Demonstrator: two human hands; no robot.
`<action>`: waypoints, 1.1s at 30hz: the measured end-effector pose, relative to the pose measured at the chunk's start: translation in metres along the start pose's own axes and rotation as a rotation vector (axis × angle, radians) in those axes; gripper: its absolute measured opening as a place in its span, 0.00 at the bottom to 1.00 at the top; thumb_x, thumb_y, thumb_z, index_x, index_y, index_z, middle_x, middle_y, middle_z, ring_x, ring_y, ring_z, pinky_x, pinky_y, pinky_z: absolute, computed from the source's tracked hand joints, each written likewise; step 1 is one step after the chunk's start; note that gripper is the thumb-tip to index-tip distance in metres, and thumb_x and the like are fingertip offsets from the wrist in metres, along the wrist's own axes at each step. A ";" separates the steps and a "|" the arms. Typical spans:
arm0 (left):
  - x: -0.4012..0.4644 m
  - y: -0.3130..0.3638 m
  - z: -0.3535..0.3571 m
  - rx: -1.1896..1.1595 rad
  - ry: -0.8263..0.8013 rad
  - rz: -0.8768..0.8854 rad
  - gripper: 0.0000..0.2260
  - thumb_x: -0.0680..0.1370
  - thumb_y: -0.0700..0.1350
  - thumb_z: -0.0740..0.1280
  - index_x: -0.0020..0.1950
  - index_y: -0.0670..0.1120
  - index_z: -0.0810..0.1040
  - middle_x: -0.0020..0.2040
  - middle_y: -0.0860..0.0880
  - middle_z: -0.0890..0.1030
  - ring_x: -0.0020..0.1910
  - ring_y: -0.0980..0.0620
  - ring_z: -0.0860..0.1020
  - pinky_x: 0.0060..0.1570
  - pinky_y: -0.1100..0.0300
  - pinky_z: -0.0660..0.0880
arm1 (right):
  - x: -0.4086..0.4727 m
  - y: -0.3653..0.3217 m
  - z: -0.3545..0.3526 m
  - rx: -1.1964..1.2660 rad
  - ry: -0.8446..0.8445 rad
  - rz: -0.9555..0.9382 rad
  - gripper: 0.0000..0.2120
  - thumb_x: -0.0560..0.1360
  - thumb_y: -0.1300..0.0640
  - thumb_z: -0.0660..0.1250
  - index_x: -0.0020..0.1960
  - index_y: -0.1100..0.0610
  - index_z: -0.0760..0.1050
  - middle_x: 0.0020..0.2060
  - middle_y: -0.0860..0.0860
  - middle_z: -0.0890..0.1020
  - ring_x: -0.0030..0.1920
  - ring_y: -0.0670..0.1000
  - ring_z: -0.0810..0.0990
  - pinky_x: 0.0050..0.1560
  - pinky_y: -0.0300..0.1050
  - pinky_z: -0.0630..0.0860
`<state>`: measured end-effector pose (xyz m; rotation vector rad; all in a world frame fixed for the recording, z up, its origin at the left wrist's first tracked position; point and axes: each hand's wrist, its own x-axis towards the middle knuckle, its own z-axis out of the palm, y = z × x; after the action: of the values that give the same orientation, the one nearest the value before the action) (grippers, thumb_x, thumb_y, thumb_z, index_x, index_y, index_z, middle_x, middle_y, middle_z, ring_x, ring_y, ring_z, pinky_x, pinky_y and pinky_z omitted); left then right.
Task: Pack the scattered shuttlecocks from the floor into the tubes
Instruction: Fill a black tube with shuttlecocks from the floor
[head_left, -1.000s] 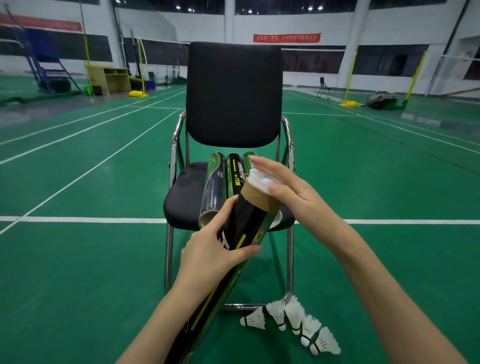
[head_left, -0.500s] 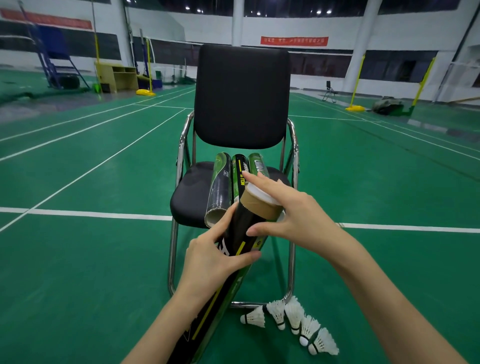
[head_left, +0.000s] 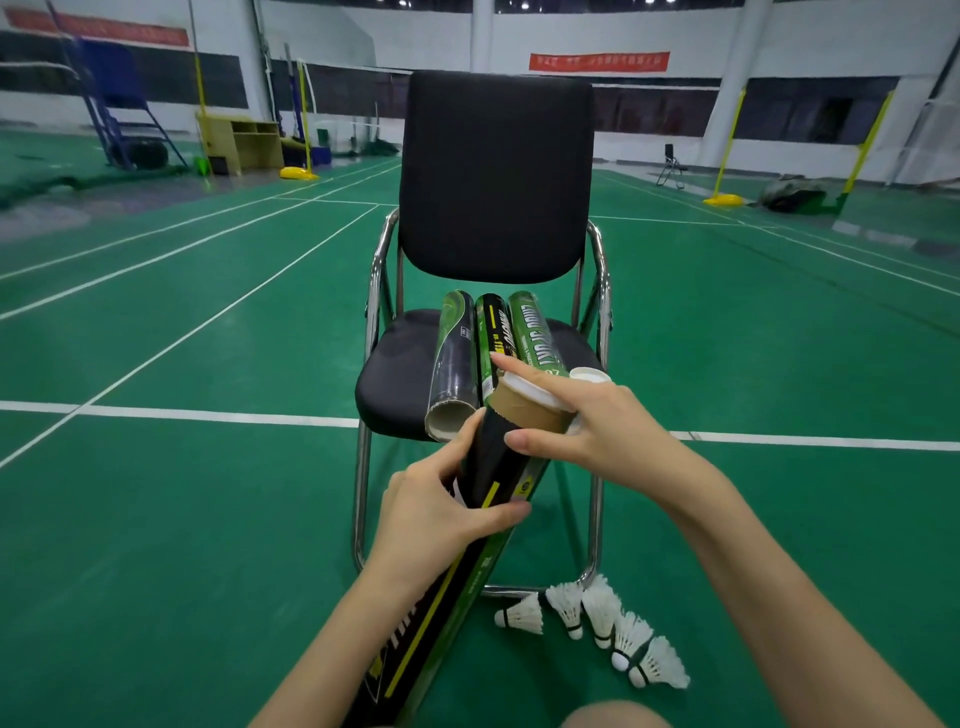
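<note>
My left hand (head_left: 441, 512) grips a long black and green shuttlecock tube (head_left: 493, 462) that slants up towards the chair. At the tube's brown cardboard mouth sits a white cap (head_left: 527, 392). My right hand (head_left: 592, 431) covers that end, index finger lying over the cap and thumb against the tube's side. Three more tubes (head_left: 491, 343) lie side by side on the chair seat, the left one showing an open end (head_left: 448, 420). Another white cap (head_left: 589, 375) rests on the seat beside them. Several white shuttlecocks (head_left: 597, 621) lie on the green floor by the chair's right front leg.
A black padded chair (head_left: 496, 176) with a chrome frame stands right in front of me on the green court. White court lines (head_left: 208, 414) run across the floor. Yellow net posts (head_left: 724, 200), a wooden desk (head_left: 241, 143) and a blue stepladder (head_left: 117, 109) stand far behind.
My right hand has settled lower over the tube's mouth, its thumb now on the tube's side. The view has drifted slightly; my left hand keeps its grip.
</note>
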<state>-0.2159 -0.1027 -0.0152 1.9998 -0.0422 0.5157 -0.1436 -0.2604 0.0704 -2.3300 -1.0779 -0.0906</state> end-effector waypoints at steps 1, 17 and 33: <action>0.000 0.000 -0.001 0.009 -0.010 0.000 0.36 0.56 0.59 0.76 0.59 0.74 0.64 0.44 0.68 0.81 0.48 0.62 0.79 0.49 0.69 0.73 | -0.001 0.002 0.001 0.009 -0.001 0.008 0.31 0.70 0.43 0.69 0.68 0.29 0.58 0.48 0.31 0.76 0.46 0.37 0.76 0.48 0.26 0.69; -0.003 -0.005 -0.003 0.016 -0.114 -0.070 0.34 0.57 0.61 0.74 0.60 0.75 0.66 0.42 0.62 0.83 0.46 0.60 0.81 0.55 0.53 0.75 | -0.005 0.013 0.015 -0.022 -0.040 0.011 0.27 0.74 0.42 0.63 0.69 0.32 0.58 0.56 0.43 0.80 0.54 0.43 0.76 0.54 0.38 0.70; 0.006 0.001 -0.003 -0.292 -0.225 -0.054 0.36 0.72 0.36 0.71 0.69 0.62 0.57 0.65 0.61 0.71 0.62 0.67 0.70 0.58 0.71 0.67 | -0.006 0.003 0.065 0.968 0.280 0.161 0.30 0.68 0.49 0.71 0.65 0.42 0.62 0.60 0.47 0.76 0.56 0.42 0.78 0.53 0.36 0.75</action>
<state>-0.2115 -0.0993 -0.0113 1.7576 -0.1905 0.2324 -0.1566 -0.2327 0.0126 -1.4551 -0.5827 0.1380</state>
